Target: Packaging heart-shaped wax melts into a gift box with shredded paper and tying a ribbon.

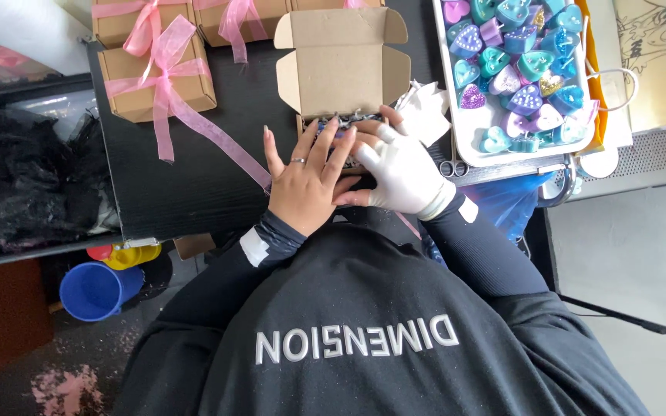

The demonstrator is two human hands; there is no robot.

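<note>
From the head view, both hands lie flat over an open cardboard box (341, 73) on the black counter (194, 185). The bare left hand (306, 181), ring on one finger, has its fingers spread and pressed down on the box's contents, its grip open and holding nothing. The gloved right hand (402, 173) lies just beside it, touching it, fingers also laid flat and open over the same spot. The box sits directly ahead of both hands, its raised lid pointing away from the person; neither hand is clearly nearer. Left of it stand closed boxes tied with pink ribbon (165, 77). To the right a white tray (464, 142) holds heart-shaped candles (522, 69). A blue cup (98, 291) stands on the floor below.
</note>
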